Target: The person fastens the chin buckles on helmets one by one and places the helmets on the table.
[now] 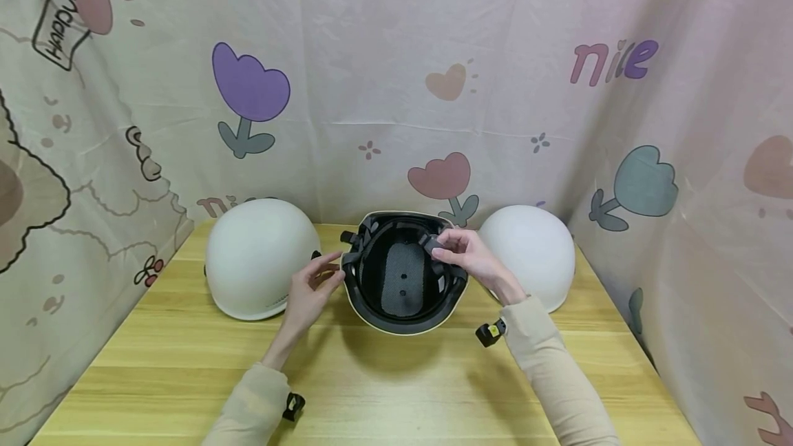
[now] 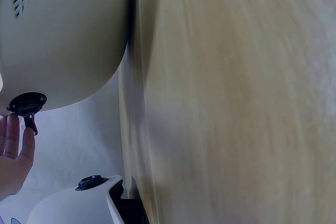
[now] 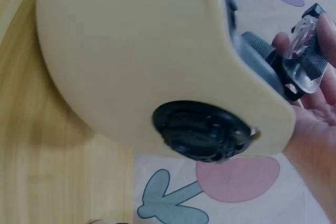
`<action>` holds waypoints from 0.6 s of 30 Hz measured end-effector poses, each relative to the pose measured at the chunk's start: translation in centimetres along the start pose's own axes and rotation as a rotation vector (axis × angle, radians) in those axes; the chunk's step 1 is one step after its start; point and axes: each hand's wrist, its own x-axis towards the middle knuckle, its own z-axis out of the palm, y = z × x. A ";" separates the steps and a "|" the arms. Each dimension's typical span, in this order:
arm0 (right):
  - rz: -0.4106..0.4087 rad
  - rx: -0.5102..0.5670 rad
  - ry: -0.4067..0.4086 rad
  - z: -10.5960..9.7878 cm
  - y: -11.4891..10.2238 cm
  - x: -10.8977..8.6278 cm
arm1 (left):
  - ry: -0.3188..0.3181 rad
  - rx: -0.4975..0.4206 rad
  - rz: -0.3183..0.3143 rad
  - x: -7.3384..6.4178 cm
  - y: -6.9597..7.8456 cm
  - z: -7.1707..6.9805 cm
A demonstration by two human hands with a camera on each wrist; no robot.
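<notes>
Patterned cloth behind wooden table, right grip tight on strap, left grip loose against upturned helmet

Patterned cloth backdrop with printed words: "nice" in colourful letters at upper right, "happy" on a tilted sign at upper left, and, lower down, "ni" from a partly covered word.

Wood-grain table, upturned cream helmet in the middle, left helmet dome-up, right helmet dome-up
</notes>
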 end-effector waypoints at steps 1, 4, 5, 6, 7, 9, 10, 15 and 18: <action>0.006 -0.011 0.004 0.0 0.1 -0.1 | 0.000 0.003 0.005 0.0 0.0 0.0; 0.017 -0.031 0.012 0.0 0.3 -0.2 | 0.000 0.012 0.018 0.1 0.1 0.1; 0.019 -0.040 0.012 0.0 0.3 -0.2 | -0.001 0.014 0.018 0.1 0.1 0.1; 0.021 -0.046 0.011 0.1 0.3 -0.2 | -0.001 0.016 0.019 0.1 0.1 0.1; 0.023 -0.053 0.006 0.1 0.2 -0.3 | -0.001 0.018 0.020 0.1 0.1 0.1; 0.026 -0.061 -0.009 0.0 0.2 -0.2 | -0.002 0.020 0.018 0.1 0.1 0.1; 0.029 -0.064 -0.017 0.0 0.2 -0.2 | -0.003 0.019 0.018 0.2 0.1 0.1; 0.029 -0.023 -0.038 0.0 0.3 0.1 | -0.004 0.011 0.026 0.2 0.2 0.1; 0.009 0.052 -0.026 0.2 0.2 0.4 | -0.002 0.013 0.037 0.2 0.2 0.2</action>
